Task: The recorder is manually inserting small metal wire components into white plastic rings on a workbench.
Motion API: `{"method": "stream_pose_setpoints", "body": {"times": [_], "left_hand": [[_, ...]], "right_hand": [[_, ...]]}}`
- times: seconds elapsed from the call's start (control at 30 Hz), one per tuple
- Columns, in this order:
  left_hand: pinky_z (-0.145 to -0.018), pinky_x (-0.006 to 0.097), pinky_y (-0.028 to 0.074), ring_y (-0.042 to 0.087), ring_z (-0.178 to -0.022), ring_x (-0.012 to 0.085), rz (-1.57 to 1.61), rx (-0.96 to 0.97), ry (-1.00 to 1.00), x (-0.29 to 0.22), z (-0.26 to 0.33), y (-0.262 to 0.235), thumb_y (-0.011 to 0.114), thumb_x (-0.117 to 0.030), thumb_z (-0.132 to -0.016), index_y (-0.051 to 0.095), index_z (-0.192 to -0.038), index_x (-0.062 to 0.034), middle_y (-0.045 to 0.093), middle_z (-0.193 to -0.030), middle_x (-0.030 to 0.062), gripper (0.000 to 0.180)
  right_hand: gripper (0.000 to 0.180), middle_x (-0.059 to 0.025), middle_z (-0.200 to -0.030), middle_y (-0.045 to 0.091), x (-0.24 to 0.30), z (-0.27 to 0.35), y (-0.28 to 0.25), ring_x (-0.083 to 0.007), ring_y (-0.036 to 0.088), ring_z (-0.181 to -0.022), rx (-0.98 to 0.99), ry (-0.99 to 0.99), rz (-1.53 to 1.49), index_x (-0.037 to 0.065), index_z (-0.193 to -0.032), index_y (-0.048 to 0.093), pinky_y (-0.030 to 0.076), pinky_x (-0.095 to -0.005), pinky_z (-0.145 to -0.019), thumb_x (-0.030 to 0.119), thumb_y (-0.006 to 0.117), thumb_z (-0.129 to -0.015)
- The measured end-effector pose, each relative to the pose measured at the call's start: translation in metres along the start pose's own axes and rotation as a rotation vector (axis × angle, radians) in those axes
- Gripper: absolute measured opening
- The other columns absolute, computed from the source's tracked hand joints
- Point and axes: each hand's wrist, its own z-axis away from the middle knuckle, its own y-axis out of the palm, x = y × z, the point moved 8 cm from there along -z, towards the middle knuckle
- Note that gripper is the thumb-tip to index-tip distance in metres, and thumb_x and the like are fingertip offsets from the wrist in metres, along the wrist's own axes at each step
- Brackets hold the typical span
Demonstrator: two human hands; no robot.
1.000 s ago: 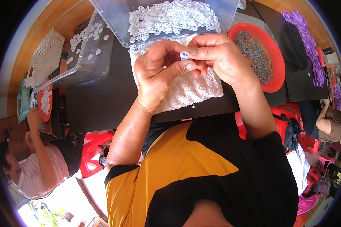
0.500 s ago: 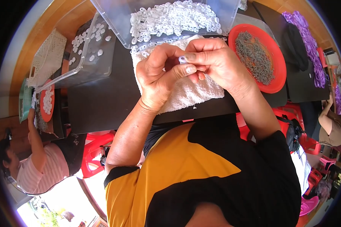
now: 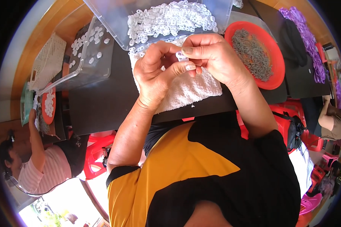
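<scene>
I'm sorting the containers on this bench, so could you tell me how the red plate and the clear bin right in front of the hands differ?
The red plate is round, shallow and opaque; the clear bin is boxy, deep-walled and see-through. The plate holds a heap of thin grey-green pieces, while the bin holds small white plastic pieces. The plate lies beyond the right hand; the bin lies above both hands. Both rest on the dark table.

Rough white terry towel (image 3: pixel 189 89); glossy clear plastic bin (image 3: pixel 159 17); clip (image 3: pixel 181 56) probably plastic.

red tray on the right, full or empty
Neither: the red tray holds a loose heap of small grey metal pieces over its middle, with bare red rim showing all round.
</scene>
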Motion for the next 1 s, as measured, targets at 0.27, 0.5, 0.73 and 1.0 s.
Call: {"method": "stream_pose_setpoints", "body": {"times": [0.27, 0.5, 0.73, 1.0], "left_hand": [[-0.062, 0.022, 0.053, 0.066, -0.069, 0.0104, -0.067, 0.013, 0.041, -0.004, 0.002, -0.002, 0.076, 0.004, -0.076, 0.060, -0.096, 0.0006, 0.065, -0.079, 0.0055, 0.025], [-0.062, 0.022, 0.054, 0.068, -0.068, 0.0134, 0.030, 0.039, 0.026, -0.007, 0.001, -0.001, 0.074, 0.007, -0.077, 0.061, -0.091, 0.0020, 0.066, -0.078, 0.0064, 0.019], [-0.062, 0.023, 0.055, 0.068, -0.067, 0.0142, -0.059, 0.034, 0.044, -0.010, -0.003, -0.004, 0.073, 0.006, -0.079, 0.061, -0.090, 0.0013, 0.066, -0.077, 0.0066, 0.017], [-0.066, 0.023, 0.055, 0.066, -0.072, 0.0105, 0.011, -0.024, -0.028, -0.001, -0.003, -0.004, 0.076, 0.004, -0.077, 0.061, -0.095, 0.0007, 0.066, -0.082, 0.0048, 0.024]], "right_hand": [[0.018, -0.0043, -0.069, 0.062, 0.002, 0.004, 0.008, -0.0126, 0.060, -0.056, -0.007, -0.033, 0.088, -0.001, -0.086, 0.065, 0.042, -0.0208, -0.051, 0.017, 0.063, -0.090], [0.016, -0.0045, -0.071, 0.062, 0.000, 0.003, 0.009, -0.0121, 0.060, -0.056, 0.039, -0.051, 0.079, -0.001, -0.087, 0.065, 0.043, -0.0205, -0.051, 0.014, 0.061, -0.091], [0.015, -0.0050, -0.072, 0.063, -0.003, 0.000, 0.009, -0.0128, 0.061, -0.058, 0.065, -0.067, 0.031, -0.001, -0.089, 0.065, 0.043, -0.0212, -0.052, 0.012, 0.060, -0.091], [0.018, -0.0028, -0.069, 0.062, 0.005, 0.003, -0.001, -0.0110, 0.060, -0.057, -0.133, -0.144, 0.126, 0.002, -0.084, 0.066, 0.042, -0.0199, -0.053, 0.018, 0.061, -0.091]]}}
